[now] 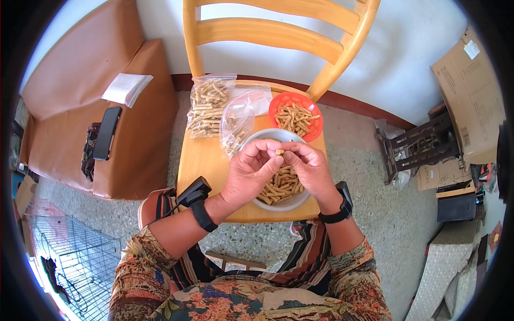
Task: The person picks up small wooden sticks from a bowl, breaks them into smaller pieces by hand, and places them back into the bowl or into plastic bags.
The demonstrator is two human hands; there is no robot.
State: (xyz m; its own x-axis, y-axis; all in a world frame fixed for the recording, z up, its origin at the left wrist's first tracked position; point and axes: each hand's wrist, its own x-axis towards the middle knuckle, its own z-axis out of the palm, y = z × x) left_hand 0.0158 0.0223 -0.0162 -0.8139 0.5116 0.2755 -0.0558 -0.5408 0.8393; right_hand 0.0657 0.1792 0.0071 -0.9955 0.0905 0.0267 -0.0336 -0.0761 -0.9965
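My left hand [251, 167] and my right hand [310, 167] meet above a pale grey bowl [295, 203]. Between their fingertips both pinch one short tan stick [279, 152], which looks like a piece of dried root. Much of it is hidden by the fingers. Many similar tan sticks [281, 187] lie in the bowl below. Just behind, a red plastic basket [316, 109] holds more of them. A filled clear zip bag [209, 107] and a second, partly filled clear bag [237, 125] lie to the left.
Everything rests on a wooden chair seat [201, 176], its slatted back [267, 33] rising behind. At left, a brown sofa [136, 134] carries a phone [107, 134] and a stack of plastic bags [127, 89]. A wire cage [80, 257] and cardboard box [471, 96] flank the floor.
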